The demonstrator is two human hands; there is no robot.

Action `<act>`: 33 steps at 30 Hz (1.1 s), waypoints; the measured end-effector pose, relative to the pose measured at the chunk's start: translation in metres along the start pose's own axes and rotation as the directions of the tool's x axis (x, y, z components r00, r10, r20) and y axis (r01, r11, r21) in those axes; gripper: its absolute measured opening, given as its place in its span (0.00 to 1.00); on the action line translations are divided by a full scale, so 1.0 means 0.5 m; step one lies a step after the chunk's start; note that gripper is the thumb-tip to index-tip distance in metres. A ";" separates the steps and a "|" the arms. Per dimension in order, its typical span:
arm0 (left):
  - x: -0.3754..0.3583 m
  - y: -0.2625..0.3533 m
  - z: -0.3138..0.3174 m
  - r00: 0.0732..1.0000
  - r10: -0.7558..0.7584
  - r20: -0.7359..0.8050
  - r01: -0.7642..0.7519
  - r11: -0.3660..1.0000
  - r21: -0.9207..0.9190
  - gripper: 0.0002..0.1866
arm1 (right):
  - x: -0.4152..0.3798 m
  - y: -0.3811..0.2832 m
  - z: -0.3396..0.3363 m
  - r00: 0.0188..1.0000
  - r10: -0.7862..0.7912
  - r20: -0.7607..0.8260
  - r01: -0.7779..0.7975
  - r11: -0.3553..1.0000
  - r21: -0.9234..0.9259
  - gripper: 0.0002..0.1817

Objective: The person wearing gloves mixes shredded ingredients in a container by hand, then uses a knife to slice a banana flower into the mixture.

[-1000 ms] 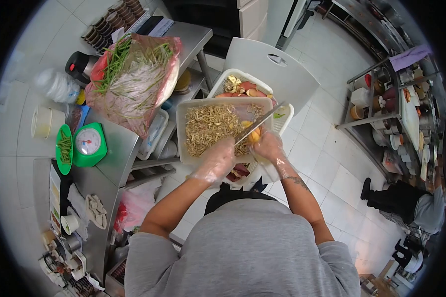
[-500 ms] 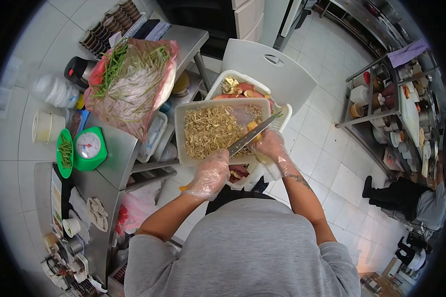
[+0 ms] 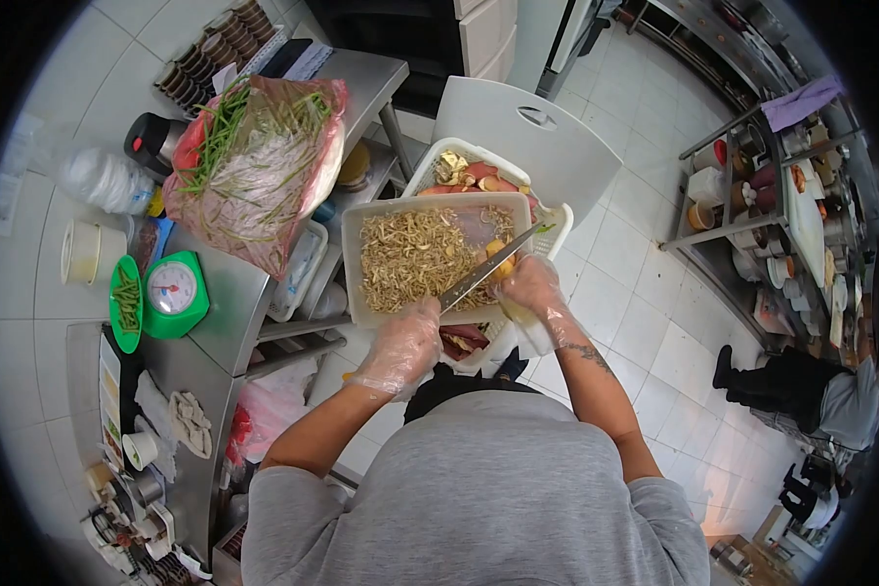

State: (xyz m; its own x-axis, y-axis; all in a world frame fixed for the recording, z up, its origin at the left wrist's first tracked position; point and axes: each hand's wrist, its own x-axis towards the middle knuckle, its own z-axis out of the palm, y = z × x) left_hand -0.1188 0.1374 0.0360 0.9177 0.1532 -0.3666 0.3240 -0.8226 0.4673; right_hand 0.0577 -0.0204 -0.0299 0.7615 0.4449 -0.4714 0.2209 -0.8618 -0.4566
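The left hand [image 3: 400, 344], in a clear plastic glove, is closed round the handle end of a long, straight steel knife [image 3: 488, 266]; the blade's long axis runs on a slant, up and to the right in the view, with the tip pointing forward and to the person's right, beyond the right hand [image 3: 530, 285]. The right hand, also in a clear glove, grips a small, rounded yellow-orange piece [image 3: 500, 256], which lies against or very close to the blade; the fingers partly hide it, so the exact contact is hard to tell.

Both the blade and the piece are over the right part of a pale, rectangular plastic tub [image 3: 351, 264], its longer side running left to right; thin, beige-brown shreds [image 3: 410, 256] cover much of its floor. The tub sits above a white plastic basket [image 3: 561, 230] holding red-skinned pieces [image 3: 479, 178], on a white plastic chair [image 3: 581, 151] with an oval slot in its back.

To the left, a stainless-steel table [image 3: 215, 337] bears a reddish plastic bag [image 3: 254, 181] with long green stems, a green scale with a white dial [image 3: 176, 293] and a green oval dish [image 3: 127, 327] of short green pieces; far to the right is another person [image 3: 801, 393] in dark trousers.
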 end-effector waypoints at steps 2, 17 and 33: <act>-0.001 0.000 0.000 1.000 0.005 -0.002 -0.005 1.000 -0.020 0.07 | -0.001 -0.002 0.000 1.000 0.000 -0.002 0.000 1.000 -0.004 0.29; 0.140 0.020 0.032 0.999 -0.014 -0.047 0.007 0.988 -0.152 0.09 | -0.033 -0.037 0.009 1.000 0.010 0.009 -0.010 0.996 -0.084 0.37; 0.015 -0.006 0.018 0.990 0.112 -0.084 -0.119 0.990 -0.075 0.09 | -0.009 -0.016 -0.041 0.998 0.053 -0.023 -0.055 0.993 -0.102 0.30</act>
State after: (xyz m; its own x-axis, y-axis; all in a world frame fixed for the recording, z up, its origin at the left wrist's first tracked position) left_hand -0.1150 0.1360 0.0248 0.9643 0.1056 -0.2429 0.2293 -0.7915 0.5665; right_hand 0.0650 -0.0208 -0.0085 0.7858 0.3932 -0.4775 0.2396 -0.9052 -0.3510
